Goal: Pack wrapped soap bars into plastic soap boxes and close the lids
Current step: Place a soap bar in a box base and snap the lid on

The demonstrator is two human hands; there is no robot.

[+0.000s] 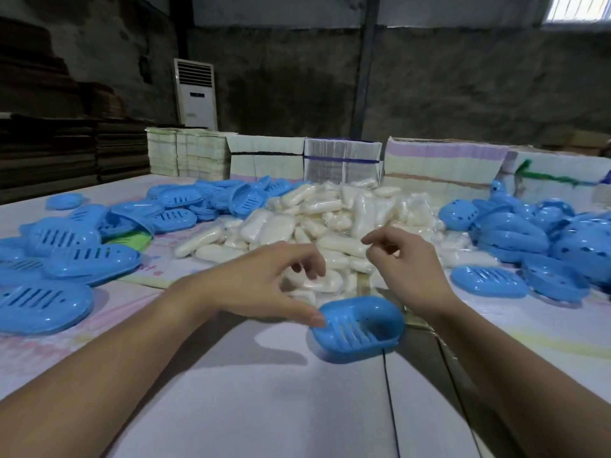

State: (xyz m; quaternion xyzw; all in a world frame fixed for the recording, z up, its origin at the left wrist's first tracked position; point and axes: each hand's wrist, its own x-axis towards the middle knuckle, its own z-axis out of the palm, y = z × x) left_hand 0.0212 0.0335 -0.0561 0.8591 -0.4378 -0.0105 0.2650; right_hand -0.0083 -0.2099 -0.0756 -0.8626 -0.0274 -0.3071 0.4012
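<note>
- My left hand hovers over the desk, thumb tip touching the near rim of an open blue soap box tray, the other fingers loosely curled above it and holding nothing.
- My right hand hangs just beyond the tray, fingers bent and apart, forefinger and thumb close together over the soap but gripping nothing I can see.
- The tray sits upright at the desk's centre, slotted floor showing, with no bar inside.
- A heap of wrapped white soap bars lies directly behind both hands, its nearest bars just beside the tray.
- Blue slotted lids and trays are strewn at left, some upturned, some face down.
- More blue box halves are piled at right, one slotted piece lying apart nearer my right wrist.
- Bundled stacks of flat printed cartons line the desk's far edge.
- A white standing air conditioner stands against the dark back wall.
</note>
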